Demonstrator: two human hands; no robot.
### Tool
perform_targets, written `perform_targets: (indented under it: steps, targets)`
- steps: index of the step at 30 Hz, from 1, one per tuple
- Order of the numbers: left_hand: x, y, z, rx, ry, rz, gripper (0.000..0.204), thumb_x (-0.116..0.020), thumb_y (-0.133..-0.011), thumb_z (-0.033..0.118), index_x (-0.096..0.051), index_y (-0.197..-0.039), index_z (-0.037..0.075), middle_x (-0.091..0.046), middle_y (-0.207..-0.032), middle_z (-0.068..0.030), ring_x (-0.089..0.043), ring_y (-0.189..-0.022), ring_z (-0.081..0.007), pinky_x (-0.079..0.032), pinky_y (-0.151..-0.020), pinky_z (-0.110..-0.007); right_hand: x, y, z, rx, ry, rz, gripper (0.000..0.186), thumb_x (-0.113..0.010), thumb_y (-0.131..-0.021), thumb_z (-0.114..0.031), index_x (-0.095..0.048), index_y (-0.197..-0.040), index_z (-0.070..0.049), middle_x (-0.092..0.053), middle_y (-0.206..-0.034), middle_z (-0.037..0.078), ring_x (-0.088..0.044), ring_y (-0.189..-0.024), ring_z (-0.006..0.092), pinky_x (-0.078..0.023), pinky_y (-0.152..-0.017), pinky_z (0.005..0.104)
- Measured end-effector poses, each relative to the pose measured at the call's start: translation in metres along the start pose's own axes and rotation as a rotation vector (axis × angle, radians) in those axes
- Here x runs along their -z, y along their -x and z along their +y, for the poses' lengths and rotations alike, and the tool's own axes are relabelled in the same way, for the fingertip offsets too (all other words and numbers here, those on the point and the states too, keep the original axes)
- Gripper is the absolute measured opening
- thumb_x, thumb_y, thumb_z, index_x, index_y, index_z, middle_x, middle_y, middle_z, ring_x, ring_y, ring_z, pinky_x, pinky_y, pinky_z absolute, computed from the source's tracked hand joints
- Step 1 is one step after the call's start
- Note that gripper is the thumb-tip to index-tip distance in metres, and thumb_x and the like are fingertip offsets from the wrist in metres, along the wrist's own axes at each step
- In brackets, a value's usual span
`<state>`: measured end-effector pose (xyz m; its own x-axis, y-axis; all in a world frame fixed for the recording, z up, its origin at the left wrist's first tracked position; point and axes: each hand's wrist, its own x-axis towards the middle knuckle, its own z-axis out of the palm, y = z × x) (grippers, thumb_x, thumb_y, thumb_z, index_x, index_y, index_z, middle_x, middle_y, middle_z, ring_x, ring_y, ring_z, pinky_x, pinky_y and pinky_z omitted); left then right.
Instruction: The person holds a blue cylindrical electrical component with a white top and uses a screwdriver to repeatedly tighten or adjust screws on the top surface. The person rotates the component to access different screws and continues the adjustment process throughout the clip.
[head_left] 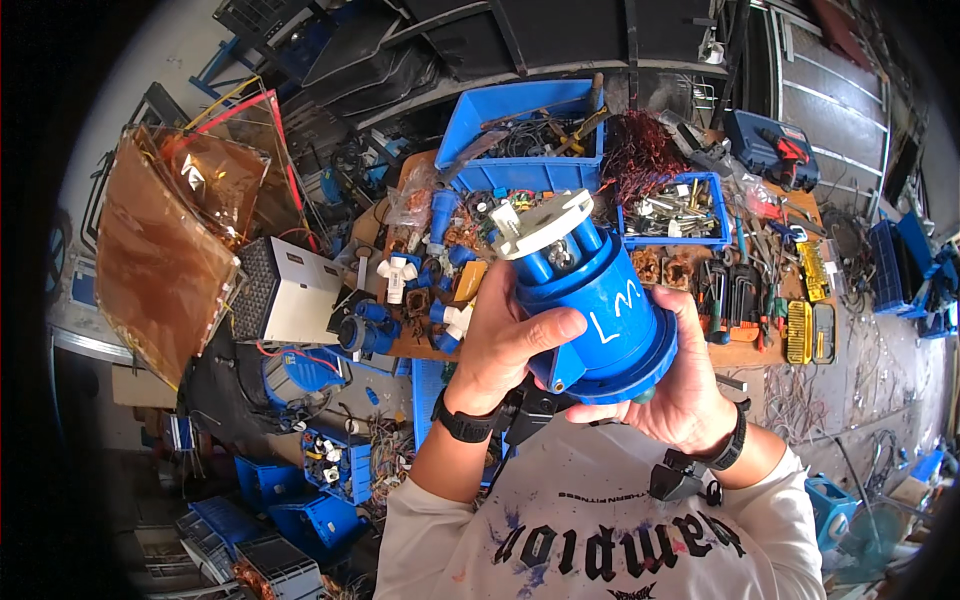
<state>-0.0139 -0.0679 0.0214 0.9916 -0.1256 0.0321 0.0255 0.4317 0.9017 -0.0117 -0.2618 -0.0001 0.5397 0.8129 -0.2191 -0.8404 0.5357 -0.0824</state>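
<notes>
Close in front of my chest I hold a large blue industrial plug (600, 315) between both hands, tilted with its base toward me. A pale, roughly round plate (545, 224) sits at its upper end, with blue posts below it. Hand-drawn white marks show on the blue body. My left hand (505, 340) wraps the left side, thumb across the body. My right hand (685, 375) cups the right side and the wide lower rim; some of its fingers are hidden underneath. Both wrists wear dark bands.
Beyond the plug is a cluttered wooden workbench (745, 353). On it stand a deep blue bin (450, 170) of tools and wires and a shallow blue tray (712, 241) of metal parts. Hand tools, hex keys and a yellow bit case (799, 333) lie right; white fittings (397, 278) lie left.
</notes>
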Motion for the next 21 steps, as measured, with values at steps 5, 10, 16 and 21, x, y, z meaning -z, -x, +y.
perform_targets:
  steps: [5, 10, 16, 21]
  targets:
    - [-0.001, -0.009, 0.000, -0.031, -0.043, -0.056, 0.092, -0.093, -0.072, 0.030, -0.044, -0.143, -0.002, -0.061, -0.131, -0.0126, -0.062, -0.117, -0.0210, -0.051, -0.101, -0.037, 0.006, -0.003, -0.005, -0.068, -0.050, -0.030, 0.083, -0.057, -0.092, -0.064, -0.035, -0.152, -0.010, -0.052, -0.143, 0.023, -0.063, -0.118, 0.0436, -0.059, -0.082, 0.0697]
    - [-0.008, -0.008, 0.002, -0.037, -0.035, 0.008, 0.088, -0.093, -0.072, 0.030, -0.048, -0.142, 0.000, -0.062, -0.129, -0.0114, -0.062, -0.116, -0.0192, -0.051, -0.100, -0.037, 0.009, -0.002, -0.011, -0.079, 0.019, -0.035, 0.089, -0.051, -0.091, -0.074, -0.034, -0.152, -0.012, -0.054, -0.141, 0.023, -0.065, -0.115, 0.0435, -0.060, -0.077, 0.0699]
    - [-0.010, -0.007, 0.001, -0.049, -0.087, 0.035, 0.088, -0.093, -0.073, 0.027, -0.047, -0.143, 0.001, -0.062, -0.129, -0.0105, -0.062, -0.116, -0.0195, -0.050, -0.102, -0.037, 0.015, -0.006, -0.016, -0.085, 0.048, -0.032, 0.092, -0.035, -0.091, -0.082, -0.033, -0.153, -0.015, -0.054, -0.142, 0.022, -0.066, -0.114, 0.0425, -0.062, -0.072, 0.0674]
    - [-0.011, -0.004, 0.001, -0.048, -0.087, 0.059, 0.083, -0.092, -0.075, 0.024, -0.048, -0.142, 0.002, -0.063, -0.127, -0.0099, -0.062, -0.115, -0.0189, -0.050, -0.102, -0.037, 0.016, -0.007, -0.018, -0.094, 0.048, -0.013, 0.087, -0.030, -0.095, -0.079, -0.032, -0.153, -0.015, -0.055, -0.141, 0.022, -0.067, -0.112, 0.0419, -0.064, -0.070, 0.0633]
